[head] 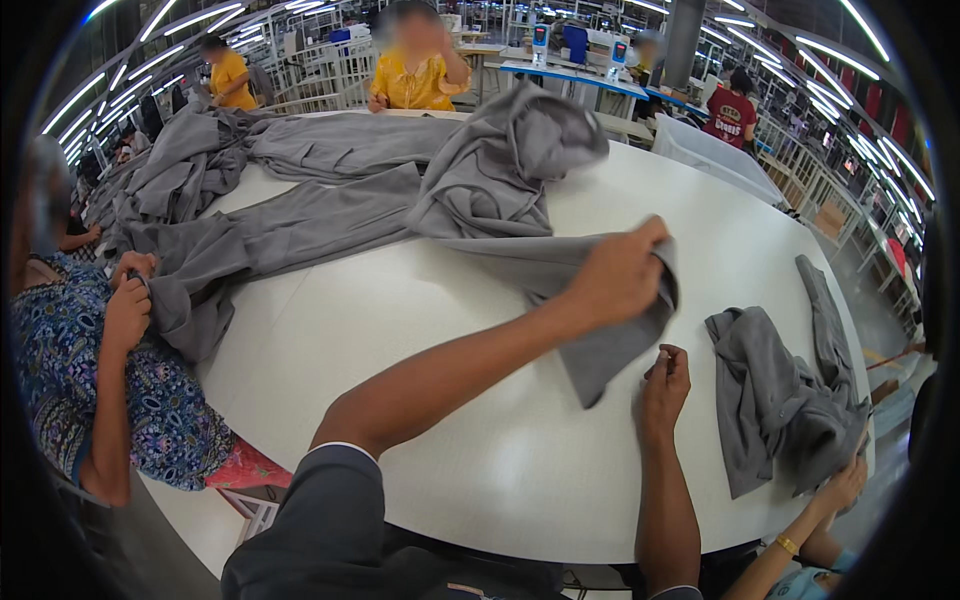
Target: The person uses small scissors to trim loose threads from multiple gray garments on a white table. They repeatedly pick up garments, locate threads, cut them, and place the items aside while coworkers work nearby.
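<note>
My left hand [621, 271] reaches across the table and grips the edge of a grey garment [600, 352], probably trousers. The cloth hangs from the fist and trails back to a bunched grey heap [495, 187] at the far side. Part of that heap is blurred. My right hand [667, 386] is just above the white table [480, 450], near the hanging cloth but apart from it. Its fingers are loosely curled, with nothing seen in them.
Grey trousers [322, 217] lie along the table's left and far sides. On the left, a person's hands [131, 300] hold cloth. At lower right, another person's hand [844, 480] touches a crumpled grey garment [780, 397]. A white bin [712, 161] stands beyond.
</note>
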`<state>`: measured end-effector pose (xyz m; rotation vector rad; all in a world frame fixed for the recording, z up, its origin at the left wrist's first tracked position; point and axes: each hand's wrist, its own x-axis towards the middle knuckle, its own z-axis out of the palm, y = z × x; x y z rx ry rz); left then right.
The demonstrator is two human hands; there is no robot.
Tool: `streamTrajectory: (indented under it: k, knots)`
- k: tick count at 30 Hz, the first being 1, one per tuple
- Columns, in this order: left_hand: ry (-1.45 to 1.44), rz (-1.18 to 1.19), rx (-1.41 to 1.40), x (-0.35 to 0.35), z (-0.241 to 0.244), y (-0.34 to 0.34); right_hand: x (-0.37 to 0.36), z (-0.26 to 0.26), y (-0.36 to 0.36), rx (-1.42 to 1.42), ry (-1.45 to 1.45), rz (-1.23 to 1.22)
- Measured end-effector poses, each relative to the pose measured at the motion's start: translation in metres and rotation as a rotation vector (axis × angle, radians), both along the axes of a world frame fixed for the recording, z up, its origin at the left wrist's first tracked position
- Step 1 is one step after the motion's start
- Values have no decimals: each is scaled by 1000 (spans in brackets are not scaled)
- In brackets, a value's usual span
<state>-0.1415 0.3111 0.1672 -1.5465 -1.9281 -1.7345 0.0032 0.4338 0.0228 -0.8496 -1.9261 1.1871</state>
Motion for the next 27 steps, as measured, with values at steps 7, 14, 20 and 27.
streamTrajectory:
  k: [7,14,20,27]
  knots:
    - [-105,-407,-282,-27,-21,2,17,-44,37,-131,584,188]
    - [332,659,-885,-135,-116,-45,8,-56,28,-314,705,339]
    - [17,493,-551,-82,-94,-125,11,-45,33,-488,900,425]
    - [-83,-224,-1057,90,-15,-271,31,-9,21,-714,919,743]
